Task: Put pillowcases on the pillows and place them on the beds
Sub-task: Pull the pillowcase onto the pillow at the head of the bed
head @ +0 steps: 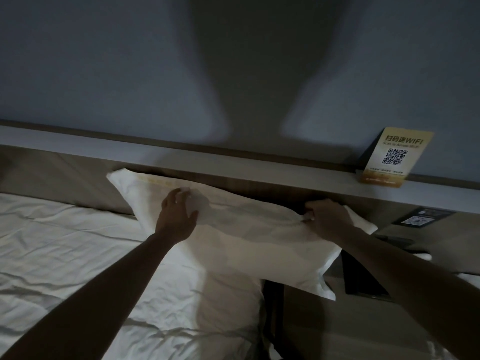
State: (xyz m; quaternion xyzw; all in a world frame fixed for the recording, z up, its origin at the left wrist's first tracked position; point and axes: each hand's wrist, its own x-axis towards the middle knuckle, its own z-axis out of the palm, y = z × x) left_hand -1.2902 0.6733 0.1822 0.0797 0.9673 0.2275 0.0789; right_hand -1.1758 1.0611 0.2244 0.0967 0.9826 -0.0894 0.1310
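Note:
A white pillow [249, 240] in its pillowcase leans against the wooden headboard [65, 175] at the head of the bed [78, 255], its right end hanging past the mattress edge. My left hand [178, 213] lies on the pillow's upper left part, fingers curled into the fabric near the top edge. My right hand [328, 218] grips a bunch of the pillowcase at the pillow's upper right, close to the headboard.
A gold WIFI card with a QR code [394, 158] stands on the headboard ledge [285, 178] at the right. A dark nightstand [363, 281] sits right of the bed, below a wall panel [423, 216]. The white sheet is wrinkled.

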